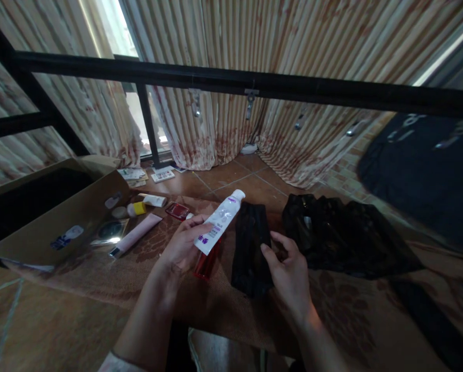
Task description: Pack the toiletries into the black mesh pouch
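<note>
While a white tube [219,222] and a red bottle [205,264] are being clasped together in the left hand [180,248] over the floor mat [138,274], a black pouch [250,248] is being pinched by the half-curled right hand [290,271], seemingly mid-sorting, its mouth apparently needing opening next.

The white tube [219,221], purple-printed and white-capped, tilts in the left hand [182,245], its cap toward 1 o'clock. A translucent red item [205,264] pokes out below it at 6 o'clock. The black pouch [250,248] lies at the tube's 3 o'clock, with the right hand [289,268] touching its edge.
</note>
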Tool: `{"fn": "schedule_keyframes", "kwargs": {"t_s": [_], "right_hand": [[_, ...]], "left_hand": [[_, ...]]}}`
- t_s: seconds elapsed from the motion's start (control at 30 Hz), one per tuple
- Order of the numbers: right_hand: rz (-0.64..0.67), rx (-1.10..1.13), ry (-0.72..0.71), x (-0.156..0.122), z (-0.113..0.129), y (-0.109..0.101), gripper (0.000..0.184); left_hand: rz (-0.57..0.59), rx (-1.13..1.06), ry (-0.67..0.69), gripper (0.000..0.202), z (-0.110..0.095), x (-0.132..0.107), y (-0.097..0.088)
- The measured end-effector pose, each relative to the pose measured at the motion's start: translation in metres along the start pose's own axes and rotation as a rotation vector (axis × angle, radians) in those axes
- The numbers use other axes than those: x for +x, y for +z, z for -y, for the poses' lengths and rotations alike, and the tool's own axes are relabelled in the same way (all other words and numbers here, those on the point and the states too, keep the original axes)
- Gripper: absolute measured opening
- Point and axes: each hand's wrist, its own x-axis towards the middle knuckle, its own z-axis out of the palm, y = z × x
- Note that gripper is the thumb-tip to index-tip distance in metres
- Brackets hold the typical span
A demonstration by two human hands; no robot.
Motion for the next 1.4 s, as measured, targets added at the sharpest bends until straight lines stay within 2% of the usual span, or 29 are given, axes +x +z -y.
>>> {"fn": "schedule_keyframes", "kwargs": {"t_s": [0.23,0.3,0.5,0.77,0.97,1.1,1.2,1.4], "right_hand": [[0.013,-0.018,0.021,0.0,0.001,-0.001,0.044],[0.009,-0.02,0.02,0.0,0.001,-0.002,0.044],[0.015,-0.026,0.021,-0.001,0.005,-0.002,0.042],[0.026,-0.009,0.029,-0.001,0.003,0.0,0.042],[0.013,-0.013,0.002,-0.001,0.002,0.001,0.04],[0.026,-0.009,0.021,-0.001,0.003,0.0,0.042],[0.037,-0.018,0.022,-0.001,0.004,-0.001,0.042],[0.051,-0.012,0.031,-0.002,0.008,-0.002,0.04]], "left_hand": [[0.164,-0.094,-0.034,0.066,0.002,-0.006,0.011],[0.194,-0.084,-0.034,0.065,0.004,-0.007,0.012],[0.288,-0.022,0.008,0.037,0.007,-0.007,0.012],[0.514,0.012,0.065,0.043,0.008,-0.012,0.017],[0.693,0.083,-0.016,0.061,0.009,-0.014,0.018],[0.689,0.227,-0.04,0.055,0.01,-0.015,0.024],[0.616,0.324,0.005,0.042,0.013,-0.014,0.032],[0.49,0.332,0.123,0.021,0.025,-0.009,0.044]]}}
